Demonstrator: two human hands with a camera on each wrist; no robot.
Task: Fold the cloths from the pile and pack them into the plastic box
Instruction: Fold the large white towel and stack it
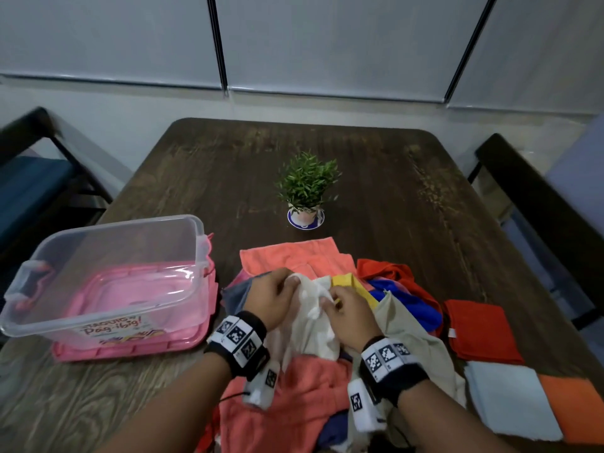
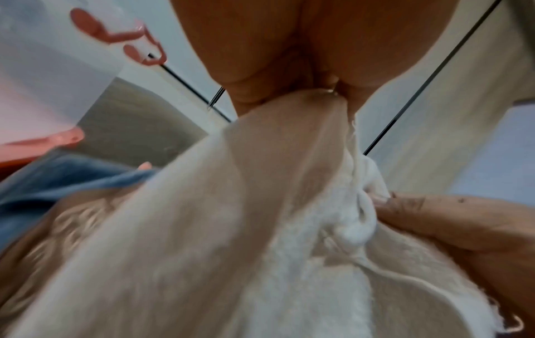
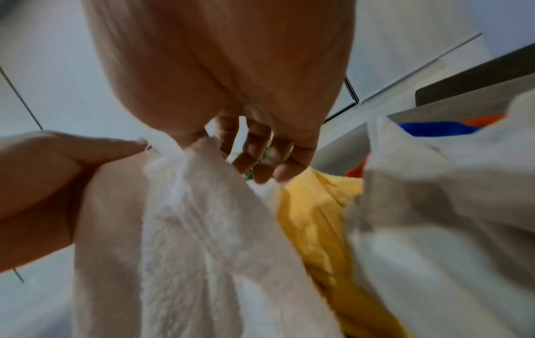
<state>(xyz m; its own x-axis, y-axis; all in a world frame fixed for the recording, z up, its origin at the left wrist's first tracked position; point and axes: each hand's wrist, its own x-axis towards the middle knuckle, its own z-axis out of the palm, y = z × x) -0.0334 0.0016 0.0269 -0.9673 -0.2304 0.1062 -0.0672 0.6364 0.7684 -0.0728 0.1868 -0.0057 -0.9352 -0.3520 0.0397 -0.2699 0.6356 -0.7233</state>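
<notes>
Hands meet above the pile (image 1: 327,322) on the counter (image 1: 376,191): left hand (image 1: 271,299) and right hand (image 1: 351,313) each pinch the white cloth (image 1: 313,318) in a closed grip. Clear plastic box (image 1: 108,276) stands left of the pile.

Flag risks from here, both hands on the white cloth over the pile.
1. Both the left hand and right hand pinch the white cloth close together at one bunched spot, so it may not open flat for folding.
2. It lies among the pile; lifting could drag the yellow cloth along.
3. The plant stands just beyond the pile; a wide shake could tip it.
</notes>
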